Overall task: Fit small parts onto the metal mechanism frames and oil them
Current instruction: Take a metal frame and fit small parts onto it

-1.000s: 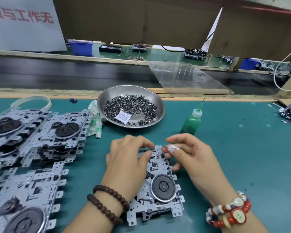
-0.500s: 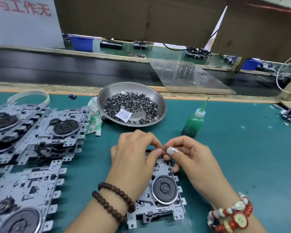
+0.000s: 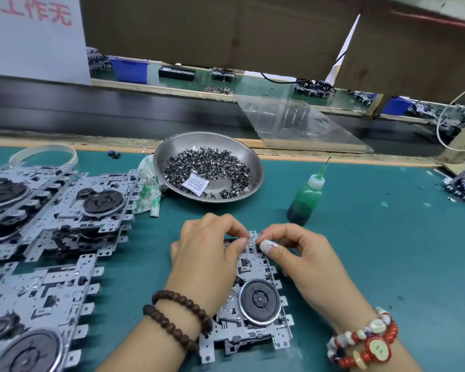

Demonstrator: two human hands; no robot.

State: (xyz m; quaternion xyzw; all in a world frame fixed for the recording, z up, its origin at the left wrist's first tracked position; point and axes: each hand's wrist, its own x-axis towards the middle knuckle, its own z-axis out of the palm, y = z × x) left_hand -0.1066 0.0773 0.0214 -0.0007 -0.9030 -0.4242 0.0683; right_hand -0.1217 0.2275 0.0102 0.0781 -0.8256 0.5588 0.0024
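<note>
My left hand (image 3: 210, 253) lies over the left half of the metal mechanism frame (image 3: 253, 312) that sits flat on the green mat (image 3: 373, 264) just in front of me, its black flywheel (image 3: 260, 299) showing between my wrists. My fingers are curled, thumb and forefinger drawn together at the frame's far edge, toward twelve o'clock. My right hand (image 3: 304, 253) meets them there from the three o'clock side, its fingers curled too, the taped thumb pressed close against the forefinger. Both pinches close on the same spot of the frame's top edge; whatever small part lies between my fingertips is too tiny to make out, so I cannot tell which hand truly holds it. At twelve o'clock from the frame, well apart, stands the steel bowl (image 3: 255, 167) heaped with small dark parts (image 3: 207, 167) and a white packet (image 3: 195, 186). At about one o'clock, near my right hand but not touching it, the green oil bottle (image 3: 305, 197) stands upright with its needle tip up. From nine to eleven o'clock lie other frames (image 3: 86, 210), overlapping one another, with one more at eight o'clock (image 3: 38, 312). A green-stained rag (image 3: 149, 189) lies between those frames and the bowl, touching the bowl's left rim. I wear brown beads (image 3: 177, 320) on my left wrist, red and white ones (image 3: 365, 342) on my right.
</note>
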